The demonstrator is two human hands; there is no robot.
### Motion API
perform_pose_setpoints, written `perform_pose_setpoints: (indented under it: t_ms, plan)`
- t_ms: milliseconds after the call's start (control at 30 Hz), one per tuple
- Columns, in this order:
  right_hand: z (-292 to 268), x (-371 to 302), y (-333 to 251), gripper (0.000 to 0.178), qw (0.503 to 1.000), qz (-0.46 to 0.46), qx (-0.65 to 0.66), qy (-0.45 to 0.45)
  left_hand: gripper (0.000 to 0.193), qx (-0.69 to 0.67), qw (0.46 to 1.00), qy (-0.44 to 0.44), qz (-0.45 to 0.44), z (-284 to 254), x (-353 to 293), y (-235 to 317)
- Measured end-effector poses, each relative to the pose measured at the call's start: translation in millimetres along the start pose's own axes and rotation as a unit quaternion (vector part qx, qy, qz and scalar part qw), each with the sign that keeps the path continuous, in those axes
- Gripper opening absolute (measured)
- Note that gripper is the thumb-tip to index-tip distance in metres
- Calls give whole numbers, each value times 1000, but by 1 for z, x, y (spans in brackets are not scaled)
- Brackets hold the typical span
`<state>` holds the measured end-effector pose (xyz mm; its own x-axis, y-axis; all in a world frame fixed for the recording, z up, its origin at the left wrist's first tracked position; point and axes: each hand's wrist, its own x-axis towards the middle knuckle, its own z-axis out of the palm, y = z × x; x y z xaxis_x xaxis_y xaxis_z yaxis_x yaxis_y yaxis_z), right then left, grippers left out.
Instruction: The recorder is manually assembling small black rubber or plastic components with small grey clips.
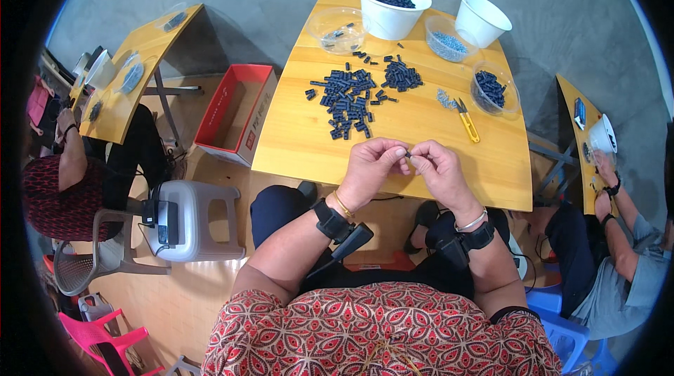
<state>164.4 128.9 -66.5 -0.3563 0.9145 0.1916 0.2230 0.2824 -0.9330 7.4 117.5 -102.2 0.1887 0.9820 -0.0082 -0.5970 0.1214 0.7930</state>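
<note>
My left hand (373, 167) and my right hand (442, 172) meet above the near edge of the wooden table (421, 139). Both are closed in a pinch on one small black plastic part (408, 155), mostly hidden by the fingertips. Beyond them lies a large heap of black plastic parts (347, 101), with a smaller heap (401, 76) to its right. Several small silvery pieces (445, 99) are scattered farther right. Beside these rests a pair of yellow-handled snips (468, 124), blades pointing away from me.
Along the far side stand a white tub (393, 23) of black parts, another white tub (484, 21) and clear plastic bowls (342, 46). A red box (235, 113) and grey stool (200, 221) are on the left. Co-workers sit at tables on both sides.
</note>
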Motion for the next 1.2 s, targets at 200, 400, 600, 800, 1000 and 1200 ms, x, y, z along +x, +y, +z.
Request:
perform_pose_setpoints:
  t_ms: [200, 400, 600, 800, 1000, 1200]
  plan:
    - [0, -2, 11, 6, 990, -76, -115, 23, 7, 298, 935, 55, 185, 5, 2, -5]
    - [-4, -4, 27, 9, 961, -155, -227, 32, 8, 509, 813, 22, 284, 6, 10, -6]
    - [-7, -8, 26, 8, 929, -200, -311, 26, 7, 607, 743, -10, 283, 12, 7, -4]
    - [-7, -22, 16, 5, 911, -206, -357, 28, 6, 616, 725, -34, 307, 11, 7, -6]
    - [-10, -20, 7, 6, 894, -223, -388, 13, 8, 628, 712, -39, 312, 11, 4, -3]
    - [2, 26, 10, 14, 955, -144, -170, 198, 9, 631, 700, -34, 333, 12, -2, -4]
